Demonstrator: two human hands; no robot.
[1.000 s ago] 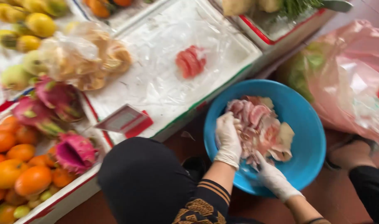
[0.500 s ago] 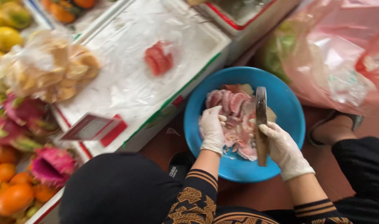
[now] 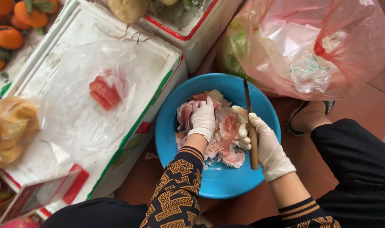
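A blue bowl (image 3: 220, 181) sits on the floor in front of me, filled with pink and white fruit pieces and peel (image 3: 226, 139). My left hand (image 3: 203, 120), in a white glove, rests on the pieces in the bowl. My right hand (image 3: 266, 145), also gloved, grips a knife (image 3: 248, 101) with a wooden handle, its blade pointing away from me over the bowl, and it also touches a pale piece of fruit.
A white foam box (image 3: 74, 126) covered in clear plastic stands to the left with pink fruit segments (image 3: 104, 92) on top. A pink plastic bag (image 3: 314, 46) lies at the upper right. Oranges (image 3: 15, 21) sit at the far left. A sandalled foot (image 3: 308, 116) is beside the bowl.
The view has shifted so the bowl sits lower and more central. My right hand took hold of the knife and now holds it over the bowl; my left hand stays on the fruit.
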